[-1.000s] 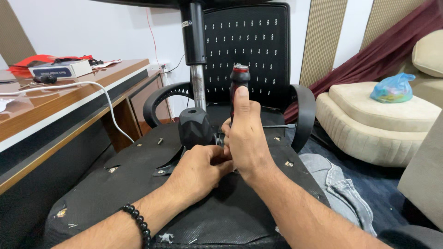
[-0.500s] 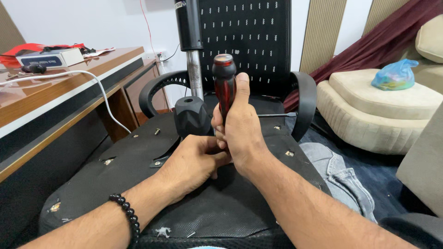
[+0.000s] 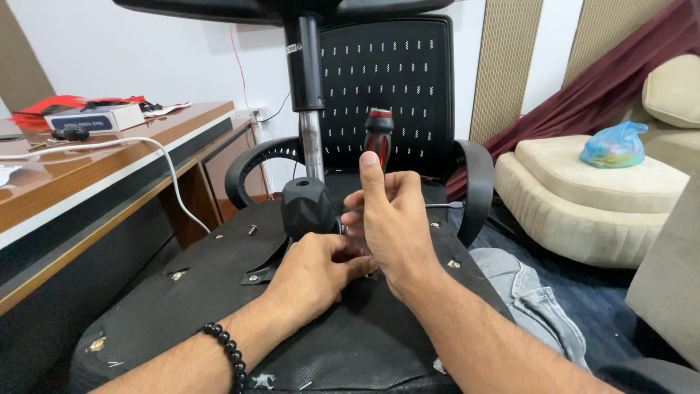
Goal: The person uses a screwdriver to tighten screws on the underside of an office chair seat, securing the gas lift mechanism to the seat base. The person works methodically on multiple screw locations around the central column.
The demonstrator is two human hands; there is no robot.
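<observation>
An upturned office chair seat (image 3: 219, 299) lies in front of me, its black underside facing up with several screws in it. My right hand (image 3: 390, 219) grips a screwdriver with a red and black handle (image 3: 378, 135), held upright, thumb pressed along the handle. My left hand (image 3: 313, 273), with a black bead bracelet on the wrist, rests on the seat at the foot of the screwdriver, fingers curled around its lower end. The tip is hidden by both hands. A black bellows cover (image 3: 307, 208) and the metal gas column (image 3: 308, 95) rise just left of the hands.
The chair's perforated backrest (image 3: 390, 80) and curved armrests (image 3: 477, 186) stand behind. A wooden desk (image 3: 87, 171) with a white cable and a box is at the left. A beige cushioned seat (image 3: 590, 197) with a blue bag is at the right. Jeans (image 3: 525, 292) lie beside the seat.
The screwdriver stays upright in my right hand at the same spot while my left hand remains at its base. The view has shifted slightly between frames.
</observation>
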